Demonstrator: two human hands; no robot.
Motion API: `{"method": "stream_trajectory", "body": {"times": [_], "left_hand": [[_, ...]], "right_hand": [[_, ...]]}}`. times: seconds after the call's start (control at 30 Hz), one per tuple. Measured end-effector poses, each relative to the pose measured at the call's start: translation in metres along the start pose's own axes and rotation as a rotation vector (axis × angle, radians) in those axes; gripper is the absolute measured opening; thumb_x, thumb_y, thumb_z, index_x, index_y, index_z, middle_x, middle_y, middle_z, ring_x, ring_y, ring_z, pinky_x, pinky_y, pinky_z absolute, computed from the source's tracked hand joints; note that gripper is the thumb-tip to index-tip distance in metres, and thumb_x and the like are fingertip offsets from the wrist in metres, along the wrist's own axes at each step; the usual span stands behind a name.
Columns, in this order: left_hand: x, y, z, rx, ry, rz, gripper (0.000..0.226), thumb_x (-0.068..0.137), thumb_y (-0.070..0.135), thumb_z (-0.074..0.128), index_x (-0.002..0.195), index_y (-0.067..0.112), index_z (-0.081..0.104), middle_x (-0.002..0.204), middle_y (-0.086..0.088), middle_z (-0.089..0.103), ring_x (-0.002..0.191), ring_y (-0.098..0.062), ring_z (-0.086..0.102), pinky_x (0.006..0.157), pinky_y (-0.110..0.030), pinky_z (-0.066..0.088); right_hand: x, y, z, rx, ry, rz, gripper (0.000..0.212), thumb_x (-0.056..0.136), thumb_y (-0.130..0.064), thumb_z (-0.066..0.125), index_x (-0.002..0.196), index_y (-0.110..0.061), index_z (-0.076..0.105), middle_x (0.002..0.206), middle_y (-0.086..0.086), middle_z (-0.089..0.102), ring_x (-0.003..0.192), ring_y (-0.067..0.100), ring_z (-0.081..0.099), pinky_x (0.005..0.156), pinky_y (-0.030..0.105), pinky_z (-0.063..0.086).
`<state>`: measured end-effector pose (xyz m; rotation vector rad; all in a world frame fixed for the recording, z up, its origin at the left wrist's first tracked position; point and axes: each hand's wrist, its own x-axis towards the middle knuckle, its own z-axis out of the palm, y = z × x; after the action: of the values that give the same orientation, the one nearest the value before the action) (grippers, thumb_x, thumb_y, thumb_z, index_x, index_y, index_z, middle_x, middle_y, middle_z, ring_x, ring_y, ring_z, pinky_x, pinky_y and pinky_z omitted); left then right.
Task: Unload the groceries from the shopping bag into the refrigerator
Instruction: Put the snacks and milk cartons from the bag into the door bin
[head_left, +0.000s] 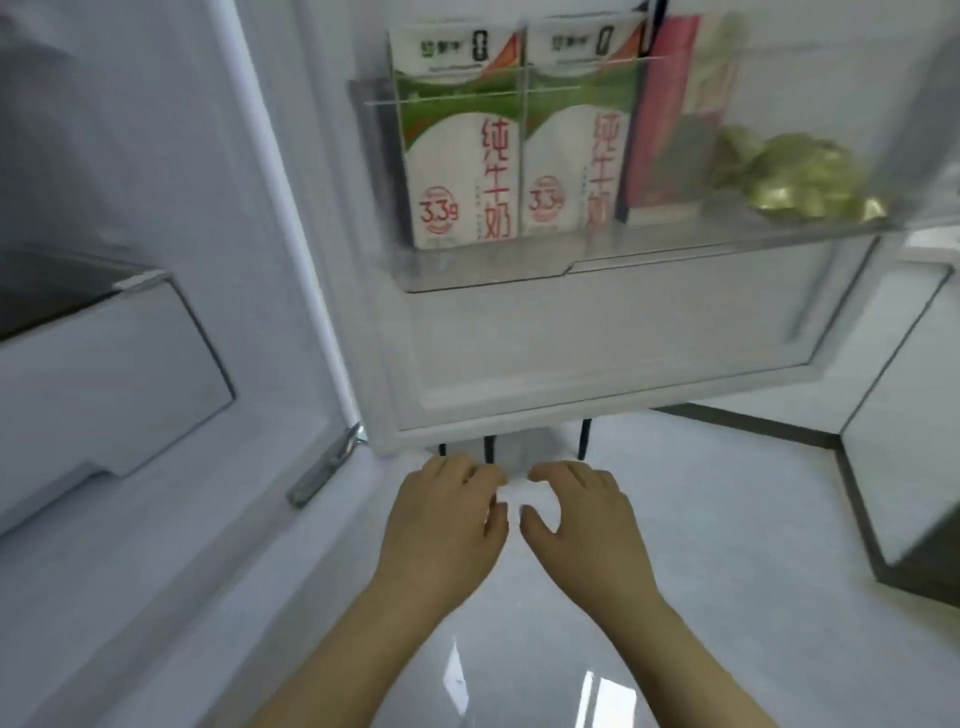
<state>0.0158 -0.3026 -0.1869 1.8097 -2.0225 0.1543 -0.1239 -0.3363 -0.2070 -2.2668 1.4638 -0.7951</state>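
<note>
A white shopping bag (519, 454) with black handles stands on the floor, mostly hidden under the open refrigerator door (597, 353). My left hand (447, 519) and my right hand (584, 519) are side by side at the bag's near rim. Both have their fingers and thumb curled onto the white material. The bag's contents are hidden. The door shelf (519, 270) holds two milk cartons (462, 150), a red package (662, 114) and gold-wrapped items (800, 176).
The refrigerator's interior (104, 364) with a drawer front is at the left, and its door hinge (332, 462) is near my left hand. A glossy white floor (675, 519) spreads below. A cabinet corner (914, 467) stands at the right.
</note>
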Motion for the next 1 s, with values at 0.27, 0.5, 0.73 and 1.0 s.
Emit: {"method": "stream_trajectory", "body": {"times": [0.27, 0.5, 0.73, 1.0], "left_hand": [[0.043, 0.161, 0.066, -0.098, -0.190, 0.262, 0.038, 0.098, 0.035, 0.036, 0.134, 0.030, 0.044, 0.133, 0.011, 0.048, 0.120, -0.011, 0.043, 0.097, -0.023, 0.033], [0.051, 0.332, 0.123, -0.220, -0.242, 0.544, 0.034, 0.096, 0.033, 0.042, 0.128, 0.025, 0.051, 0.127, 0.007, 0.052, 0.117, -0.015, 0.046, 0.095, -0.026, 0.034], [0.033, 0.494, 0.157, -0.338, -0.294, 0.825, 0.029, 0.094, 0.027, 0.047, 0.122, 0.022, 0.056, 0.116, 0.003, 0.055, 0.107, -0.019, 0.051, 0.088, -0.029, 0.040], [0.011, 0.641, 0.171, -0.472, -0.323, 1.128, 0.034, 0.095, 0.027, 0.045, 0.128, 0.020, 0.052, 0.122, 0.001, 0.054, 0.110, -0.022, 0.050, 0.088, -0.028, 0.034]], "right_hand": [[-0.072, 0.126, -0.100, -0.131, 0.141, 0.350, 0.038, 0.093, -0.036, 0.045, 0.130, -0.029, 0.045, 0.134, -0.014, 0.046, 0.124, 0.009, 0.037, 0.100, 0.022, 0.030], [-0.167, 0.225, -0.200, -0.226, 0.257, 0.611, 0.038, 0.094, -0.035, 0.043, 0.131, -0.029, 0.044, 0.136, -0.014, 0.045, 0.126, 0.008, 0.037, 0.103, 0.023, 0.030], [-0.268, 0.294, -0.282, -0.271, 0.387, 0.908, 0.037, 0.094, -0.034, 0.043, 0.130, -0.030, 0.045, 0.133, -0.013, 0.046, 0.123, 0.009, 0.038, 0.103, 0.024, 0.031], [-0.356, 0.343, -0.355, -0.325, 0.591, 1.176, 0.037, 0.093, -0.033, 0.046, 0.129, -0.029, 0.046, 0.134, -0.013, 0.045, 0.126, 0.010, 0.035, 0.104, 0.026, 0.028]]}}
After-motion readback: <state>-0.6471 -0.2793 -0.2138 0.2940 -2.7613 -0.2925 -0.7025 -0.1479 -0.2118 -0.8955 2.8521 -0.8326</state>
